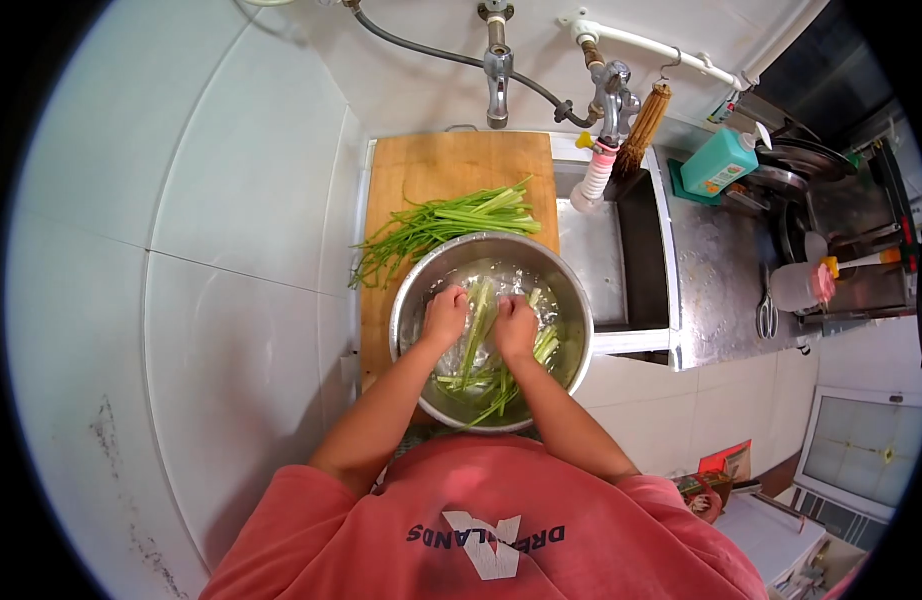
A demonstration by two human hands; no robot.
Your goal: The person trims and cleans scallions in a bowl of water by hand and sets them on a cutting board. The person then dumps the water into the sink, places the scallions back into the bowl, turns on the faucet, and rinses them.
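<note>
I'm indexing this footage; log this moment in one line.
metal bowl: water, green stalks | left hand, right hand: at the stalks | wooden board: second bunch

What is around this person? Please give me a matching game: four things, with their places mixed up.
1. Left hand and right hand
2. Larger pile of green stalks
3. Scissors
4. Straw brush

A. Hanging below the white pipe
B. At the metal basin
C. On the steel counter
D. On the wooden board

Pairs: 1-B; 2-D; 3-C; 4-A
</note>
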